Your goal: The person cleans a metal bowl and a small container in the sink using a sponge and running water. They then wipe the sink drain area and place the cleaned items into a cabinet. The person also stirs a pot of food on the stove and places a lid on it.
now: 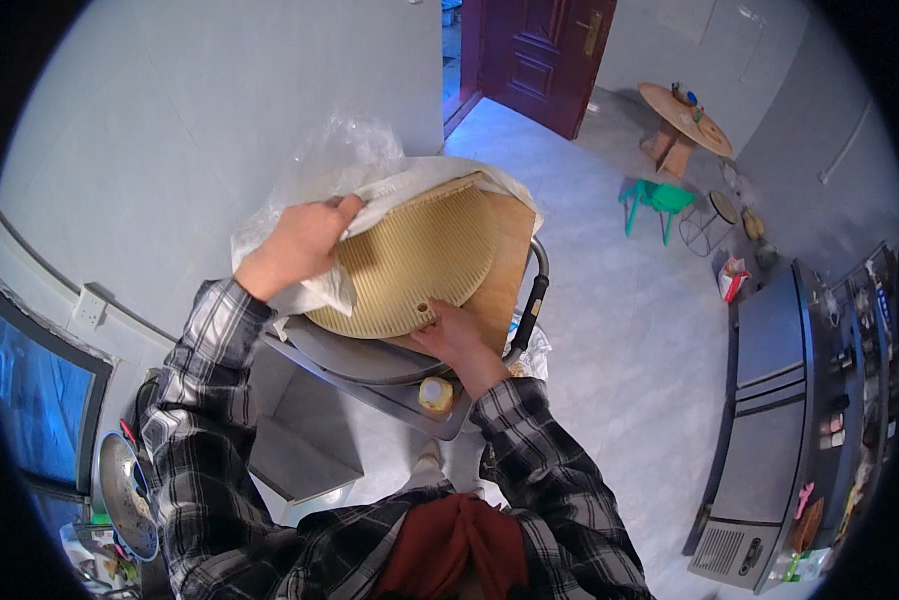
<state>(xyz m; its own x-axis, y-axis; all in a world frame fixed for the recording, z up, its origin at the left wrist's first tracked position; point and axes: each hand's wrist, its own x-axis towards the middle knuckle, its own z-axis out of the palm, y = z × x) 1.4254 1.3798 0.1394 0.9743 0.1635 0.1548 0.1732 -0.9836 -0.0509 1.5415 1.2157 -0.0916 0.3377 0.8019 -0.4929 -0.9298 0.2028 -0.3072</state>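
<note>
A round, ribbed, cream-coloured board (419, 262) with a small hole near its rim lies tilted in front of me, over a brown flat board (513, 232). My left hand (303, 244) grips the edge of a white cloth or sheet (412, 176) that covers the far side of the ribbed board. With the fingers of my right hand (453, 334) I hold the ribbed board's near rim beside the hole. Under both lies a dark round pan or plate (374, 360) on a grey metal stand.
A yellow bottle with a white cap (436, 395) stands at the stand's near corner. A black-gripped handle (528, 319) curves along its right side. At the left is a wok (128, 495); farther right are a green stool (663, 196) and a steel refrigerated counter (768, 420).
</note>
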